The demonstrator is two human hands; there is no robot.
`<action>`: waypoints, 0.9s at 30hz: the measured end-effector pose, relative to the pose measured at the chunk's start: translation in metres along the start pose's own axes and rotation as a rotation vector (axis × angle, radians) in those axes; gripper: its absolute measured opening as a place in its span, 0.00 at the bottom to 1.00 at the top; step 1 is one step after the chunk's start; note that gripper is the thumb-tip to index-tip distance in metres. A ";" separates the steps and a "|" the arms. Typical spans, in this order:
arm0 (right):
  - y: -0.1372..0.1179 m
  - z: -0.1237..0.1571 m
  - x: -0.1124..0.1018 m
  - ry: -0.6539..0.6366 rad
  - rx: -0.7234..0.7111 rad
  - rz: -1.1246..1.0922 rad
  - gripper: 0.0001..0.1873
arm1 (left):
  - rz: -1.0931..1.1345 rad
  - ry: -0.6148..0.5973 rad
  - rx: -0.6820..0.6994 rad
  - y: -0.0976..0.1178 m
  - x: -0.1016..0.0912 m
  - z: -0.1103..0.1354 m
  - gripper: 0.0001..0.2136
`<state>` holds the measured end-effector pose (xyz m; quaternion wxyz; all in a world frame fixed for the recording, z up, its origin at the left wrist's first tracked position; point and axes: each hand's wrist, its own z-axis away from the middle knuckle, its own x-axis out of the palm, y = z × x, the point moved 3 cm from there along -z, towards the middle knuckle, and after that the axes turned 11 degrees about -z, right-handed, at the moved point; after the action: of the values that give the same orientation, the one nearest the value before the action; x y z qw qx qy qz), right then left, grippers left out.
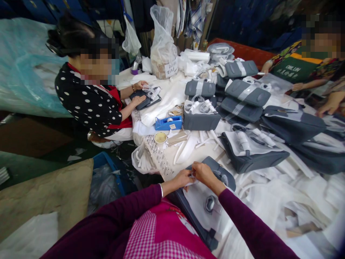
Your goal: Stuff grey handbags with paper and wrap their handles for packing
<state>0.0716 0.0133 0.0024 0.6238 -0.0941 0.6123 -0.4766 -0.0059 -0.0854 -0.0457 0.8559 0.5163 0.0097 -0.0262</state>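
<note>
A dark grey handbag lies in front of me at the table's near edge, with a thin white wrapping sheet over it. A rolled grey strap end rests on that sheet. My left hand is closed, its fingertips pinching a bit of white wrapping above the bag. Close against it, my right hand is closed too, with thumb and fingers pinched at the same white piece. The fingers partly hide what lies between them, and the right forearm covers part of the bag.
A blue tape dispenser and a round tin stand beyond my hands. Several wrapped grey bags are piled right. A co-worker in polka dots handles a dark bag; other people work far right. A blue crate stands low left.
</note>
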 end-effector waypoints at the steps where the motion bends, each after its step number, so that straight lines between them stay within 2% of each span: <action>1: -0.001 0.004 0.002 0.009 -0.025 0.043 0.08 | 0.025 0.006 -0.007 0.000 0.000 0.000 0.09; 5: -0.001 0.021 0.012 0.095 -0.188 0.291 0.09 | 0.122 0.055 -0.002 0.001 -0.001 0.000 0.06; 7: 0.003 0.029 0.015 0.155 -0.229 0.339 0.11 | 0.139 0.076 0.001 0.003 -0.001 0.001 0.06; 10: 0.007 0.039 0.016 0.207 -0.262 0.293 0.12 | 0.141 0.096 -0.017 0.005 -0.002 0.005 0.05; 15: 0.006 0.057 0.017 0.184 -0.354 0.247 0.12 | 0.184 0.074 0.007 0.005 -0.004 0.006 0.04; 19: 0.006 0.069 0.016 0.184 -0.408 0.286 0.18 | 0.219 0.059 0.016 -0.001 -0.004 0.003 0.04; 24: 0.010 0.073 0.015 0.197 -0.399 0.275 0.25 | 0.198 0.048 0.020 0.001 -0.003 0.001 0.06; 27: 0.007 0.072 0.013 0.224 -0.371 0.133 0.28 | 0.155 0.022 0.002 0.004 -0.002 0.001 0.09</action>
<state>0.1340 -0.0262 0.0058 0.5541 -0.1131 0.7598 -0.3208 -0.0075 -0.0843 -0.0420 0.8548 0.5166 -0.0209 0.0456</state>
